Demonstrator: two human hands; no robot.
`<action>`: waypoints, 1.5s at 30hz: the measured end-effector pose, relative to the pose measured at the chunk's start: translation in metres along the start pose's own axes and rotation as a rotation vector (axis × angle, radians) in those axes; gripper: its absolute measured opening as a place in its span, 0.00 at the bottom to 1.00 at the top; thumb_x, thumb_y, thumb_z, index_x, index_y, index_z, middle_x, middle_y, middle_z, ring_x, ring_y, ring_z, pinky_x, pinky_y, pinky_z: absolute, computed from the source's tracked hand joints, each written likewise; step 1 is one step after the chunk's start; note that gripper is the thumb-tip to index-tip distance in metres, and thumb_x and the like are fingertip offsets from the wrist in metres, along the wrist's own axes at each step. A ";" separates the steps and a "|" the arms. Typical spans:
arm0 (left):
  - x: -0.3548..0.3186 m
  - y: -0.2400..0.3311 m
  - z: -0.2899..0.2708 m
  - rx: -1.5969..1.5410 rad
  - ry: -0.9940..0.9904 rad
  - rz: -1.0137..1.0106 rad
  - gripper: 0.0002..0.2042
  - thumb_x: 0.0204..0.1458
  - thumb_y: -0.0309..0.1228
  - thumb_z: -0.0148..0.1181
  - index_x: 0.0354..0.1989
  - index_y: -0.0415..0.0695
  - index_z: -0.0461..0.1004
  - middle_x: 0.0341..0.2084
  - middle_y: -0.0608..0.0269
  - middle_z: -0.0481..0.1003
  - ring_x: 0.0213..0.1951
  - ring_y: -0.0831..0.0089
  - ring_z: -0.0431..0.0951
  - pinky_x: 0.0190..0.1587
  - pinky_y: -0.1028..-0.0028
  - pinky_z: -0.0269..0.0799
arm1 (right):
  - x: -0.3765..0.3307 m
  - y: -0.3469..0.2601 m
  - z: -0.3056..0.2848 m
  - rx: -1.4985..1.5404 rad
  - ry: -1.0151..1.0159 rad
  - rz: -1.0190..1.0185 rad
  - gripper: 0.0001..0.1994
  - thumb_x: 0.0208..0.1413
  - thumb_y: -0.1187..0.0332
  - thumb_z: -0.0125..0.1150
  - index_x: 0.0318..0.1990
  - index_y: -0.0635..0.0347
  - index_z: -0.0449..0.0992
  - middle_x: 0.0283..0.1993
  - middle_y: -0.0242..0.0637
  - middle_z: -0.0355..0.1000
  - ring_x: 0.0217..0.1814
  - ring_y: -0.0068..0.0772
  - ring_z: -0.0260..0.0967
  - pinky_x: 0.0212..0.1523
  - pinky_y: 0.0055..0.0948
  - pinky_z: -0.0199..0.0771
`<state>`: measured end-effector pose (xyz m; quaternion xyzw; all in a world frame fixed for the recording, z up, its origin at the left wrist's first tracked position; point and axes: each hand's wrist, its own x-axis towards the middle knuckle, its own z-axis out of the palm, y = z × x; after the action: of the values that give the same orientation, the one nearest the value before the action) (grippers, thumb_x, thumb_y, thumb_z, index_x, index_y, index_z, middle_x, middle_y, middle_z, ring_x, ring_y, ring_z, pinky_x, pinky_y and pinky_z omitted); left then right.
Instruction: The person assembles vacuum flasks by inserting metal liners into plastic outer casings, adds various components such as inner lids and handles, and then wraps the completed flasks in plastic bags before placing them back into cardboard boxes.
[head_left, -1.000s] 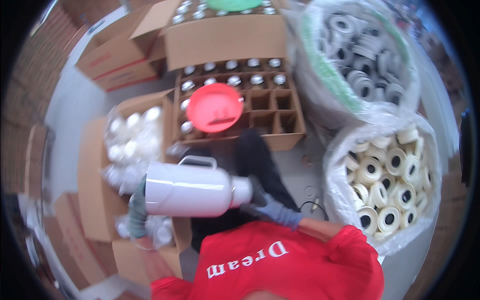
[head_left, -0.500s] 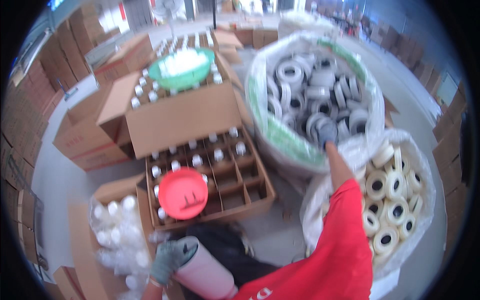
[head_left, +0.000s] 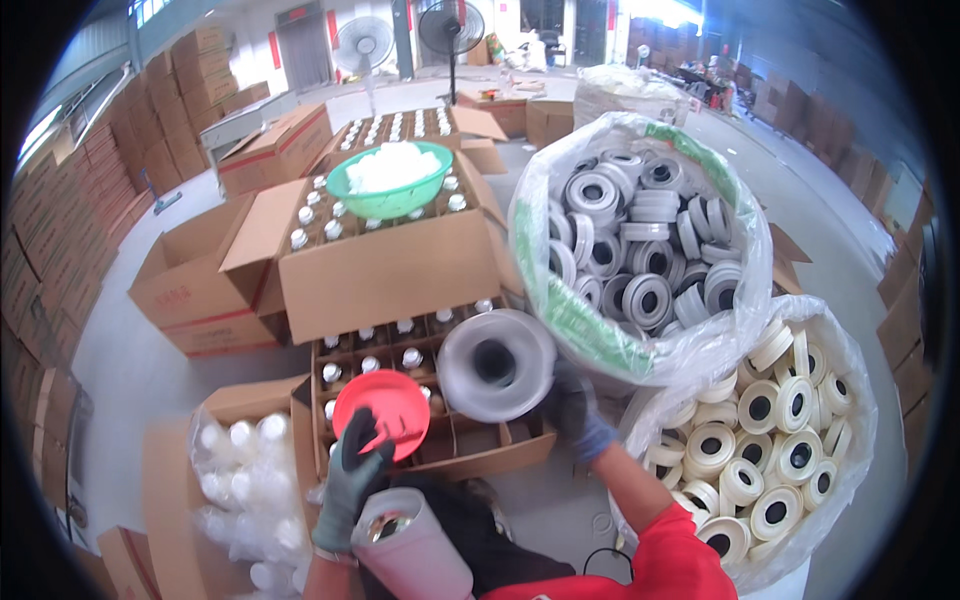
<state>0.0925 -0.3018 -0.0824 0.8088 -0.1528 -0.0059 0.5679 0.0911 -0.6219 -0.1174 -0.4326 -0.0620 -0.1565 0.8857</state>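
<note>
My right hand (head_left: 575, 405), in a dark glove, grips a grey, flanged round cap (head_left: 455, 370) by its right edge. The cap is blurred and hangs above the divided carton (head_left: 480, 462). My left hand (head_left: 362, 470), in a grey-green glove with dark fingertips, reaches over the near left rim of a red bowl (head_left: 350, 392), fingers slightly apart. Small dark thin pieces (head_left: 408, 428) lie in that bowl. Below the left hand a pale, pinkish-white cylinder (head_left: 425, 555) leans in front of me, its open top showing something shiny inside.
On the right stand a big plastic-lined bag (head_left: 540, 290) of grey caps and a bag (head_left: 860, 440) of cream caps. A green bowl (head_left: 390, 205) of white pieces rests on a farther carton of bottles. Clear bagged bottles (head_left: 245, 485) fill a box at left.
My right hand has come out of the grey-cap bag with a cap and moved left over the carton. My left hand has left the cylinder's top for the red bowl. The view has shifted.
</note>
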 end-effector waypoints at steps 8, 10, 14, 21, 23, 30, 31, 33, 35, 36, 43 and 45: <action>-0.021 0.027 -0.024 -1.017 0.043 -0.221 0.20 0.60 0.36 0.55 0.57 0.38 0.66 0.46 0.63 0.75 0.44 0.75 0.77 0.46 0.74 0.76 | -0.008 0.012 0.133 -1.316 -0.507 -0.759 0.28 0.47 0.70 0.62 0.60 0.60 0.67 0.64 0.57 0.56 0.66 0.58 0.56 0.64 0.45 0.60; -0.029 0.016 -0.030 -0.757 0.042 -0.084 0.22 0.55 0.31 0.60 0.57 0.35 0.66 0.45 0.61 0.75 0.44 0.76 0.77 0.44 0.74 0.76 | -0.015 0.023 0.148 -1.306 -0.828 -0.756 0.32 0.45 0.70 0.62 0.63 0.51 0.66 0.65 0.60 0.53 0.67 0.62 0.52 0.64 0.47 0.60; -0.048 0.020 -0.035 -0.360 0.204 0.112 0.25 0.50 0.21 0.64 0.58 0.34 0.65 0.44 0.59 0.75 0.43 0.76 0.77 0.43 0.78 0.76 | -0.035 0.047 0.170 -0.985 -0.583 0.031 0.27 0.51 0.65 0.61 0.60 0.62 0.66 0.45 0.51 0.71 0.39 0.41 0.74 0.40 0.35 0.76; -0.067 0.018 -0.054 -0.758 0.261 -0.022 0.21 0.55 0.29 0.60 0.56 0.36 0.67 0.43 0.60 0.76 0.41 0.74 0.78 0.43 0.76 0.75 | -0.029 0.047 0.200 -1.202 -1.041 -0.767 0.31 0.51 0.65 0.66 0.62 0.62 0.63 0.67 0.54 0.53 0.67 0.59 0.54 0.63 0.44 0.62; -0.071 0.029 -0.054 -0.657 0.136 -0.013 0.26 0.53 0.32 0.63 0.60 0.37 0.65 0.55 0.52 0.69 0.54 0.68 0.73 0.49 0.73 0.74 | -0.031 0.067 0.194 -0.823 -0.767 -0.218 0.28 0.54 0.68 0.63 0.63 0.60 0.63 0.66 0.47 0.58 0.65 0.46 0.60 0.62 0.40 0.64; -0.054 0.011 -0.074 0.078 0.099 0.565 0.37 0.39 0.34 0.72 0.61 0.38 0.66 0.61 0.49 0.66 0.66 0.51 0.58 0.68 0.59 0.50 | -0.030 0.088 0.190 -0.148 -0.557 0.657 0.27 0.63 0.49 0.50 0.62 0.57 0.65 0.52 0.38 0.73 0.47 0.26 0.74 0.42 0.22 0.77; -0.053 -0.001 -0.081 -0.002 0.096 0.577 0.35 0.43 0.33 0.69 0.61 0.34 0.65 0.58 0.49 0.69 0.62 0.58 0.65 0.64 0.64 0.58 | -0.025 0.087 0.186 -0.229 -0.544 0.707 0.26 0.63 0.49 0.50 0.60 0.59 0.67 0.47 0.38 0.74 0.40 0.27 0.75 0.37 0.23 0.78; -0.064 -0.013 -0.082 -0.337 0.223 0.260 0.28 0.51 0.35 0.64 0.58 0.33 0.67 0.53 0.52 0.73 0.54 0.65 0.72 0.57 0.68 0.68 | -0.026 0.069 0.201 -0.411 -0.443 0.726 0.25 0.63 0.51 0.52 0.56 0.64 0.70 0.38 0.39 0.77 0.28 0.30 0.77 0.32 0.26 0.79; -0.068 -0.004 -0.084 -0.409 0.361 0.068 0.25 0.61 0.46 0.52 0.51 0.32 0.71 0.43 0.58 0.77 0.44 0.72 0.76 0.46 0.72 0.73 | -0.035 0.076 0.201 -1.003 -0.675 -0.347 0.34 0.49 0.66 0.68 0.63 0.67 0.61 0.59 0.51 0.65 0.57 0.44 0.70 0.53 0.35 0.73; -0.069 0.003 -0.078 -0.540 0.366 -0.018 0.25 0.61 0.47 0.51 0.51 0.32 0.71 0.43 0.58 0.77 0.42 0.73 0.76 0.45 0.72 0.73 | -0.038 0.075 0.208 -1.036 -0.696 -0.466 0.37 0.47 0.67 0.68 0.64 0.66 0.58 0.62 0.52 0.61 0.61 0.45 0.65 0.56 0.36 0.70; -0.050 0.017 -0.083 0.350 0.198 0.712 0.33 0.43 0.42 0.70 0.57 0.37 0.70 0.55 0.50 0.72 0.59 0.52 0.69 0.62 0.61 0.62 | -0.040 0.072 0.203 -0.157 -0.532 0.726 0.20 0.64 0.59 0.46 0.57 0.62 0.67 0.45 0.44 0.73 0.38 0.34 0.73 0.36 0.28 0.77; -0.054 -0.005 -0.094 0.240 0.074 0.539 0.34 0.42 0.44 0.70 0.56 0.39 0.71 0.54 0.51 0.73 0.59 0.53 0.70 0.61 0.61 0.63 | -0.029 0.072 0.174 -0.164 -0.625 0.965 0.20 0.67 0.55 0.42 0.51 0.61 0.73 0.37 0.40 0.76 0.29 0.26 0.75 0.29 0.23 0.78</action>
<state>0.0600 -0.2006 -0.0629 0.8002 -0.3408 0.1926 0.4545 0.0924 -0.4372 -0.0708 -0.5047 -0.1043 0.3959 0.7600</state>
